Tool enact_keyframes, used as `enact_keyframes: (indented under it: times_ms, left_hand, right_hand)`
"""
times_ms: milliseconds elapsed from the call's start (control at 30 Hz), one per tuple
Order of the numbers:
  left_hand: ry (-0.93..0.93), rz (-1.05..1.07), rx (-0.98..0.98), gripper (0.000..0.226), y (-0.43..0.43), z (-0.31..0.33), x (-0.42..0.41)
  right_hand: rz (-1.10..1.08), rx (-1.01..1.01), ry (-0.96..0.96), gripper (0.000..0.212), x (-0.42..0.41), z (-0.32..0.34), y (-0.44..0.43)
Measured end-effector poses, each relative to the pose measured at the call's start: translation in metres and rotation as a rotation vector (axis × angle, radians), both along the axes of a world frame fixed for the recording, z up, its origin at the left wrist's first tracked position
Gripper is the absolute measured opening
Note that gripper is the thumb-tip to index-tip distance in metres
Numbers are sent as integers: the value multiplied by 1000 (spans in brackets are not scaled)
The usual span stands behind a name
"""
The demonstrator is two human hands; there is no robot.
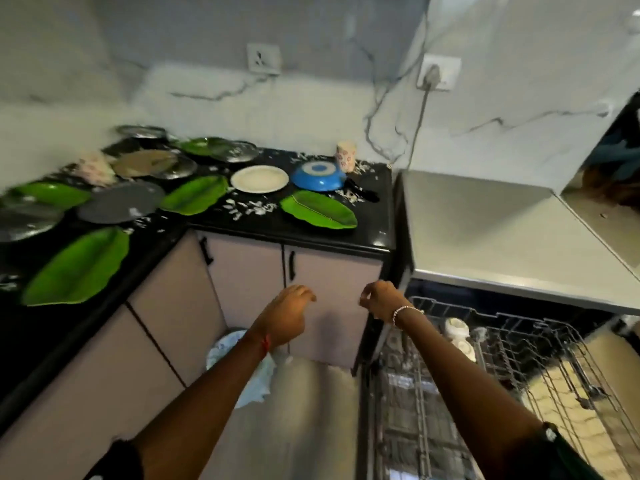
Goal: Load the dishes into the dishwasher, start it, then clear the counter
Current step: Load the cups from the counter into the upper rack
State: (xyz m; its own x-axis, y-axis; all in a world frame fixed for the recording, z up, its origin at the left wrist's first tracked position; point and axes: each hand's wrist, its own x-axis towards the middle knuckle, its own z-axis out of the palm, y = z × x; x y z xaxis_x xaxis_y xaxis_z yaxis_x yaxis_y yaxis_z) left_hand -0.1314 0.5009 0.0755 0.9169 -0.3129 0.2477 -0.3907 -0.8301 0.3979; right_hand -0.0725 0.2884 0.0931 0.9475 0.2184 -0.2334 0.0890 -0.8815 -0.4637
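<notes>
Head view
- Hard to make out: round steel plates [154, 163] at far left are blurred; pulled-out wire dishwasher rack [519, 355] is cut off by the lower frame edge.
- Dishes: on the black stone counter [379, 220], left of the rack.
- Long axis: green leaf-shaped plate [318, 209] lies left-right; upturned blue pan [317, 176] has its handle pointing right.
- Print: patterned paper cup [345, 155], too blurred to read.
- Left hand [289, 313]: loosely curled, empty, before the cabinet doors.
- Right hand [379, 299]: loosely curled, empty, near the rack's corner.

marble wall [311, 98], pale cabinets [332, 306], grey floor [304, 427]
</notes>
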Motion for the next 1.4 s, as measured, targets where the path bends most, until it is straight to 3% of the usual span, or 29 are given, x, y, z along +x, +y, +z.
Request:
enact_keyframes:
  times_ms: [100, 333, 467, 567, 667, 767, 867, 1067, 1400]
  left_hand:
    - [146, 118, 2, 45, 41, 21, -7]
    - [117, 303, -48, 32, 123, 59, -14]
    - [135, 366, -132, 49, 149, 60, -16]
    - [153, 406, -150, 32, 165, 44, -6]
    - [182, 445, -134, 27, 177, 30, 17]
    - [195, 472, -156, 44, 185, 28, 48]
    - [229, 489, -141, 48, 187, 32, 85]
    - [235, 547, -139, 26, 189, 48, 146]
    - [254, 479, -258, 28, 204, 35, 225]
  right_hand:
    - [103, 3, -14, 17, -5, 25, 39]
    - [270, -55, -49, 16, 3, 55, 110]
    - [327, -50, -40, 12, 23, 53, 135]
    - [367, -59, -18, 8, 46, 43, 149]
    - [393, -44, -24, 12, 78, 36, 162]
    - [402, -6, -81, 17, 118, 34, 173]
    - [423, -1, -106, 17, 158, 37, 179]
    - [472, -1, -93, 18, 221, 55, 192]
    - [487, 61, -120, 18, 296, 39, 216]
